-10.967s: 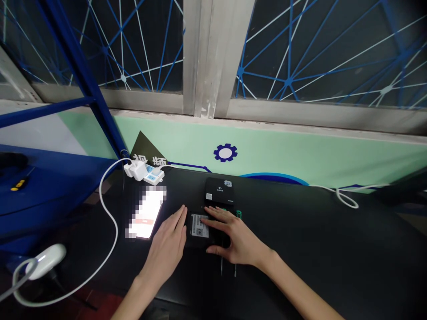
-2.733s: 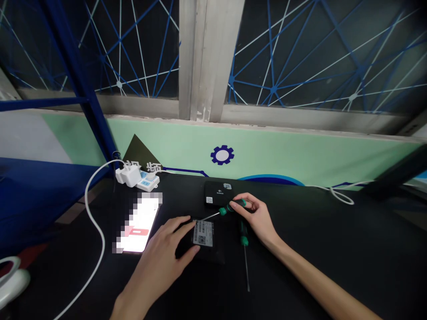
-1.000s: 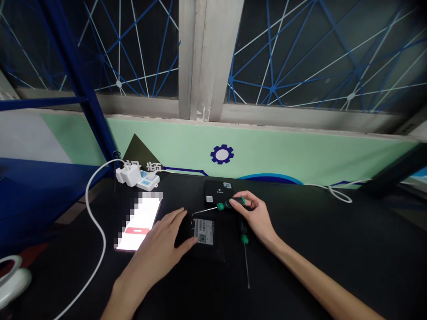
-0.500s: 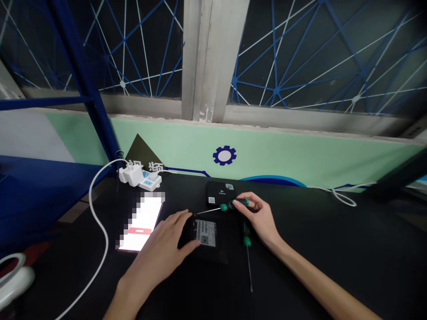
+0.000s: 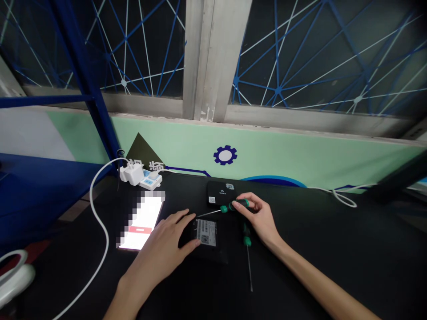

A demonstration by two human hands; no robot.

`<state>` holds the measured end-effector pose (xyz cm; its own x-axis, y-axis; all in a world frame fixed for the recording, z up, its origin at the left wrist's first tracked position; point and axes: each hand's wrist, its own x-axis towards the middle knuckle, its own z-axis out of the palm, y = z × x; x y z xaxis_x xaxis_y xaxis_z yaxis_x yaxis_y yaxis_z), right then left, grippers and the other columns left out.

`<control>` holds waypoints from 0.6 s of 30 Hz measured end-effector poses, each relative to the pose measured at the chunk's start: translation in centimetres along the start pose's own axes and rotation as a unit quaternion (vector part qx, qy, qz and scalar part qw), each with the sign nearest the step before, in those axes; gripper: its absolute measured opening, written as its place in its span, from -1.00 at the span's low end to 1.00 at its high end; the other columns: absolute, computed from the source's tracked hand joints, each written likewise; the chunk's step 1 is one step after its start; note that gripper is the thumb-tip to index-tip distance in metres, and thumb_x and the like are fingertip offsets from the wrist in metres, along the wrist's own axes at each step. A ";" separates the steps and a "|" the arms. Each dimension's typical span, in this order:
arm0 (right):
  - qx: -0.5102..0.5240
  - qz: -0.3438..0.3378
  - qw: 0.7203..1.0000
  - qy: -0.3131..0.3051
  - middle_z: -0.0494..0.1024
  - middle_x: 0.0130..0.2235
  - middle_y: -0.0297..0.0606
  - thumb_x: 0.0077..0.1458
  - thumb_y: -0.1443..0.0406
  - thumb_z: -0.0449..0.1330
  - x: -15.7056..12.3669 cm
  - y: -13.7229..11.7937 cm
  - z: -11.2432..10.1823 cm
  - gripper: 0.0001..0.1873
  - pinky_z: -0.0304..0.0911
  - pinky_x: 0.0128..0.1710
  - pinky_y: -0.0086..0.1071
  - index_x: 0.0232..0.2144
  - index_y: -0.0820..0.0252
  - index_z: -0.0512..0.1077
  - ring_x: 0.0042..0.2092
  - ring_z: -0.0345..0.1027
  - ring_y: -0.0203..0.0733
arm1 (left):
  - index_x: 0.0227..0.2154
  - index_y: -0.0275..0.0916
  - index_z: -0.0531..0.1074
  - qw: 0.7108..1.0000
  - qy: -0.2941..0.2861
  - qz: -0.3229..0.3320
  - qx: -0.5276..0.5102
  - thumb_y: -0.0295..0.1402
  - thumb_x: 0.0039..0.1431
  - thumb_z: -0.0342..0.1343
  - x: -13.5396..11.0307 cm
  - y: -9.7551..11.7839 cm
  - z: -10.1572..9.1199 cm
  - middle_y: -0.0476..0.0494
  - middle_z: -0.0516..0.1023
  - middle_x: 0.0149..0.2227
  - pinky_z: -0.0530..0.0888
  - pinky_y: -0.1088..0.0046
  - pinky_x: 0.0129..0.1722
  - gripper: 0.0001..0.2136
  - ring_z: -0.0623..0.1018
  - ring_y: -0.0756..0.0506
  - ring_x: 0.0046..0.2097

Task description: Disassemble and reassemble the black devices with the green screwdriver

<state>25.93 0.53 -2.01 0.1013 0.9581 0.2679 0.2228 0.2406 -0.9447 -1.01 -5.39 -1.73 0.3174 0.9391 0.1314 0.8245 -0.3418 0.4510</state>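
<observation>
My right hand [image 5: 258, 213] is closed round the black-and-green handle of a screwdriver [image 5: 239, 204]. Its shaft points left, and the tip meets the far edge of a flat black box [image 5: 218, 253] with a white printed label [image 5: 207, 233]. My left hand [image 5: 168, 238] grips that box at its left side, thumb by the label and fingers at the far left corner, close to the screwdriver tip. A second screwdriver [image 5: 247, 242] of the same colours lies right of the box, its shaft towards me. What the tip touches is too small to make out.
Behind the box lies a smaller black box [image 5: 218, 192] with stickers. A lit phone [image 5: 143, 224] is left of my left hand. Farther back sits a power strip [image 5: 151, 181] with a white cable [image 5: 100, 218] looping forward. At far left is a white rounded object [image 5: 16, 284].
The screwdriver tip and my left index finger have shifted very slightly. Both hands keep their hold, and the view has moved a little.
</observation>
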 end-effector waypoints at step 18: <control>0.020 -0.002 1.000 -0.024 0.48 -0.54 -0.34 -0.13 -0.06 0.42 -0.4 -0.1 0.0 -0.53 0.22 -0.51 -0.38 -0.37 0.16 0.44 -0.50 0.35 -0.20 | 0.27 0.05 0.24 1.000 -0.005 0.010 -0.009 0.04 0.29 0.05 -0.1 0.1 -0.2 -0.06 0.26 0.34 0.41 0.09 0.17 -0.46 0.36 -0.28 0.28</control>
<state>25.83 0.16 -1.99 0.0532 0.9634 0.2627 0.1842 0.2491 -0.9508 -1.01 -5.50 -1.50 0.3392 0.9315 0.1312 0.8089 -0.3600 0.4648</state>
